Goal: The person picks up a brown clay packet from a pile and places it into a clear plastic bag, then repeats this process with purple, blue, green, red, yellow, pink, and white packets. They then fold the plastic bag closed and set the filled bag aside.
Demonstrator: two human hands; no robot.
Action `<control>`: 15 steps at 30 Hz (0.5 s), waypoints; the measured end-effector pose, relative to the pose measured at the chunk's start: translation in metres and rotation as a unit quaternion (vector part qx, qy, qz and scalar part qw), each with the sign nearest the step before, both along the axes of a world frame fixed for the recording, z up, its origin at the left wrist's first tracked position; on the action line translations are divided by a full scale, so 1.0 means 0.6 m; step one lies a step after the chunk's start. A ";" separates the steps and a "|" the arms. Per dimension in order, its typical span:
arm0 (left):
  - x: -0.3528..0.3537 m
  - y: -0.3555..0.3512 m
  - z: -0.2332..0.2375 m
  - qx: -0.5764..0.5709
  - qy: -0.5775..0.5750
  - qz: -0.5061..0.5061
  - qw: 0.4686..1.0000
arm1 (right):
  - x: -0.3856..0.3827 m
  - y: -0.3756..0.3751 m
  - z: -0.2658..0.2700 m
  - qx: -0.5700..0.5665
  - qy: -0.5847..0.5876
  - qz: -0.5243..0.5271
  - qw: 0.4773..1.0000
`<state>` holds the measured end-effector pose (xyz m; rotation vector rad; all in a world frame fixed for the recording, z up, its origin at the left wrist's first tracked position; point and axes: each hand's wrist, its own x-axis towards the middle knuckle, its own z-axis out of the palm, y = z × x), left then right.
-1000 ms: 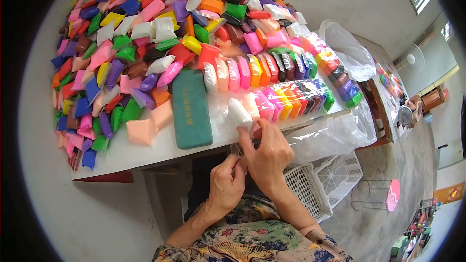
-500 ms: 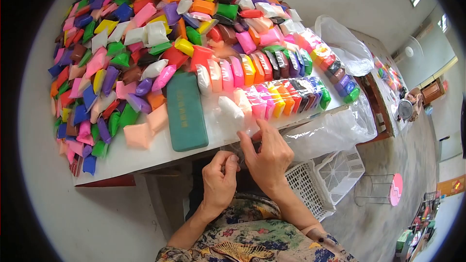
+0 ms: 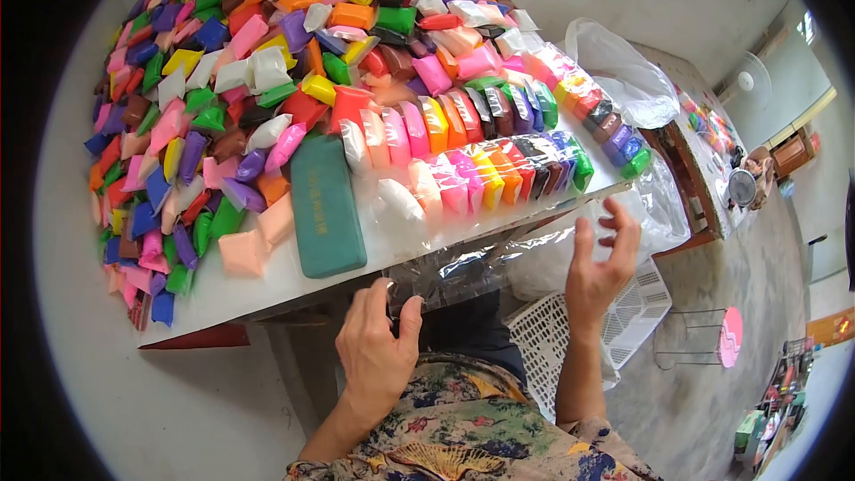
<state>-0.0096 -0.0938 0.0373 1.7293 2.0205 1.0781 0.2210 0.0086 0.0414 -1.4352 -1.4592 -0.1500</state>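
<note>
My left hand [image 3: 378,338] is at the table's front edge, thumb and forefinger apart, touching or close to the left end of a clear plastic film [image 3: 468,265]. This film stretches rightward below the table edge, over my lap. My right hand [image 3: 604,258] is raised near the film's right end, with its fingers spread and curved and nothing in them. Beyond the film lies a row of colourful soft packets [image 3: 490,180] under shiny clear plastic. A white packet [image 3: 401,205] sits at the row's left end.
A green case [image 3: 328,209] lies left of the rows. A large heap of colourful packets [image 3: 214,116] covers the left and back of the table. Another packet row [image 3: 445,129] stands behind. White plastic baskets [image 3: 543,338] and a pink-topped stool [image 3: 730,337] are on the floor at right.
My hands have moved apart: the right went up and rightward and its fingers opened, the left shifted slightly left and its fingers spread. The clear film now shows stretched out between them.
</note>
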 end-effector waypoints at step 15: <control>0.048 0.086 0.025 0.096 0.134 0.038 0.986 | 0.080 0.109 -0.001 -0.162 0.157 0.201 0.953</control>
